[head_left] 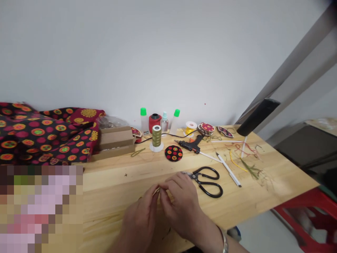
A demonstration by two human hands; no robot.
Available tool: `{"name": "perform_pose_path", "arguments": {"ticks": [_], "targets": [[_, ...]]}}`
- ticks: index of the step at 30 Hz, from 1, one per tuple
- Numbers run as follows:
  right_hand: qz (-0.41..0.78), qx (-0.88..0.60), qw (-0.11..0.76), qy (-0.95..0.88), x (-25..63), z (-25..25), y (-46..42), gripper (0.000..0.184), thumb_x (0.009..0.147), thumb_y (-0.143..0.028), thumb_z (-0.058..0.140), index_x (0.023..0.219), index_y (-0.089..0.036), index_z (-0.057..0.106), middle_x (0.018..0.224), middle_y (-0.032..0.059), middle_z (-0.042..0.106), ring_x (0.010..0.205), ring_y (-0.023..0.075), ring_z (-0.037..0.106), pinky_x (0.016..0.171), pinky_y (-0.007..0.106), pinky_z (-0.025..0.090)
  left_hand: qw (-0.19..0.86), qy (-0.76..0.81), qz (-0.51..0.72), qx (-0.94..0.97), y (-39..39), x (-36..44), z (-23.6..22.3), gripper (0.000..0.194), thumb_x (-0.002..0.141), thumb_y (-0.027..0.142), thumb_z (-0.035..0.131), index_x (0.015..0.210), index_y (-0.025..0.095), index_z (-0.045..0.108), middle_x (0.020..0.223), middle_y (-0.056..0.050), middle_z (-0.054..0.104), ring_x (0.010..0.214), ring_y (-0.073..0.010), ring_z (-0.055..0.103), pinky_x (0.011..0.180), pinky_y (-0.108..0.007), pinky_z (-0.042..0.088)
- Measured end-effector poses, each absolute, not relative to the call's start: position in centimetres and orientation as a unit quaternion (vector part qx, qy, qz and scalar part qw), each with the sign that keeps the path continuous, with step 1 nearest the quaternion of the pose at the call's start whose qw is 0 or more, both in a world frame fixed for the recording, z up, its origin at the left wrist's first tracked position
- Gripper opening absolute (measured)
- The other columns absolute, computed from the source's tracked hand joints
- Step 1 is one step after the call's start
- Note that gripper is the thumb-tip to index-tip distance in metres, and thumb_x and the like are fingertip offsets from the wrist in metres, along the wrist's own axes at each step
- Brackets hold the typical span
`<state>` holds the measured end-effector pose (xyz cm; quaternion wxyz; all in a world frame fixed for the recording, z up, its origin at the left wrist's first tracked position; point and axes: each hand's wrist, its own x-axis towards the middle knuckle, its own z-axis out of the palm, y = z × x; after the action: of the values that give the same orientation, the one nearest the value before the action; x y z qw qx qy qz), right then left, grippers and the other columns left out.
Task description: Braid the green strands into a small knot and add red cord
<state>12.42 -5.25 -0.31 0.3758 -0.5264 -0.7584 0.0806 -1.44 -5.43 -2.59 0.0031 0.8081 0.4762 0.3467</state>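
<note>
A small pale strand (157, 190), mostly hidden, is pinched between the left hand (138, 225) and the right hand (181, 207). Black-handled scissors (207, 182) are laid flat on the worktop (126, 182), just beside the right hand.

No words, brand names or numbers can be read anywhere in the frame. The green-capped plastic bottles (143, 121) and the small dropper bottle (164, 123) at top center show no legible label, nor does the olive thread spool (156, 136) just in front of them. The patterned fabric (39, 133) at upper left bears only circles and dots. A pixelated patch (40, 207) covers the lower left.
</note>
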Motion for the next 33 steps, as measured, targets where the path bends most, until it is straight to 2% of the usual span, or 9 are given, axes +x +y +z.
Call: {"name": "perform_pose_path", "arguments": {"ticks": [4,9,12,16,18,23,27,29,33], "targets": [[0.072,-0.523,0.376,-0.761,12.4,-0.1,-5.0,0.009,0.076,-0.013,0.049,0.071,-0.016,0.056,0.071,0.0024,0.058,0.072,0.0160,0.047,0.069,0.032,0.032,-0.002,0.448,0.348,0.824,-5.3,-1.6,-2.5,0.033,0.090,0.025,0.027,0.095,0.016,0.058,0.081,-0.006,0.073,0.066,-0.0136,0.068,0.057,-0.018,0.053],[0.075,-0.526,0.371,-0.762,12.4,-0.3,-5.1,0.011,0.077,-0.014,0.049,0.067,-0.017,0.055,0.069,0.0015,0.058,0.071,0.0149,0.047,0.069,0.031,0.031,-0.002,0.433,0.333,0.838,-5.0,-1.9,-2.2,0.037,0.090,0.027,0.024,0.089,0.017,0.060,0.066,-0.002,0.071,0.055,-0.0131,0.067,0.049,-0.017,0.052],[0.098,-0.523,0.358,-0.767,12.8,-0.1,-5.1,0.011,0.077,-0.014,0.049,0.069,-0.018,0.056,0.069,0.0003,0.059,0.073,0.0143,0.048,0.071,0.031,0.032,0.007,0.425,0.340,0.839,-4.8,-1.9,-2.3,0.036,0.091,0.026,0.024,0.089,0.019,0.059,0.067,0.000,0.072,0.056,-0.0114,0.067,0.050,-0.015,0.051],[0.143,-0.488,0.277,-0.815,14.8,1.2,-4.3,0.011,0.079,-0.020,0.051,0.073,-0.021,0.060,0.075,-0.0007,0.063,0.076,0.0133,0.051,0.073,0.027,0.035,-0.004,0.415,0.367,0.833,-5.0,-2.0,-2.9,0.032,0.090,0.027,0.028,0.086,0.017,0.059,0.072,-0.002,0.073,0.060,-0.0106,0.068,0.055,-0.013,0.052],[0.131,-0.536,0.226,-0.803,16.8,2.0,-3.4,0.011,0.079,-0.025,0.053,0.077,-0.021,0.062,0.079,0.0012,0.064,0.078,0.0145,0.052,0.071,0.026,0.036,-0.006,0.419,0.381,0.824,-5.1,-2.0,-3.2,0.032,0.090,0.029,0.030,0.085,0.017,0.060,0.073,-0.002,0.073,0.062,-0.0111,0.068,0.057,-0.013,0.052],[0.004,-0.715,0.100,-0.692,24.1,2.9,-1.4,0.021,0.083,-0.020,0.044,0.078,-0.017,0.064,0.080,0.0071,0.064,0.081,0.0173,0.055,0.072,0.025,0.037,0.014,0.447,0.392,0.804,-5.2,-2.0,-3.3,0.030,0.088,0.032,0.034,0.083,0.018,0.061,0.070,-0.001,0.073,0.061,-0.0120,0.068,0.055,-0.013,0.053],[-0.062,-0.804,-0.020,-0.592,28.9,1.2,-1.5,0.017,0.080,-0.018,0.046,0.080,-0.013,0.062,0.078,0.0108,0.063,0.076,0.0202,0.057,0.065,0.027,0.037,0.043,0.451,0.402,0.796,-5.0,-2.0,-3.6,0.027,0.087,0.031,0.037,0.086,0.019,0.061,0.073,0.000,0.073,0.064,-0.0117,0.068,0.058,-0.013,0.053],[-0.049,-0.819,-0.041,-0.571,30.1,0.2,-1.9,0.018,0.082,-0.019,0.043,0.078,-0.013,0.060,0.078,0.0106,0.063,0.075,0.0195,0.058,0.062,0.026,0.036,0.056,0.449,0.402,0.796,-4.9,-2.1,-3.9,0.026,0.087,0.031,0.038,0.087,0.019,0.061,0.076,0.000,0.073,0.066,-0.0118,0.068,0.060,-0.013,0.053],[-0.035,-0.835,-0.025,-0.549,31.1,-0.5,-2.4,0.023,0.085,-0.021,0.035,0.084,-0.016,0.058,0.087,0.0097,0.062,0.073,0.0193,0.060,0.057,0.027,0.037,0.081,0.455,0.399,0.792,-4.9,-2.2,-4.2,0.025,0.086,0.031,0.040,0.087,0.020,0.062,0.078,0.000,0.073,0.067,-0.0125,0.068,0.060,-0.014,0.054]]}}
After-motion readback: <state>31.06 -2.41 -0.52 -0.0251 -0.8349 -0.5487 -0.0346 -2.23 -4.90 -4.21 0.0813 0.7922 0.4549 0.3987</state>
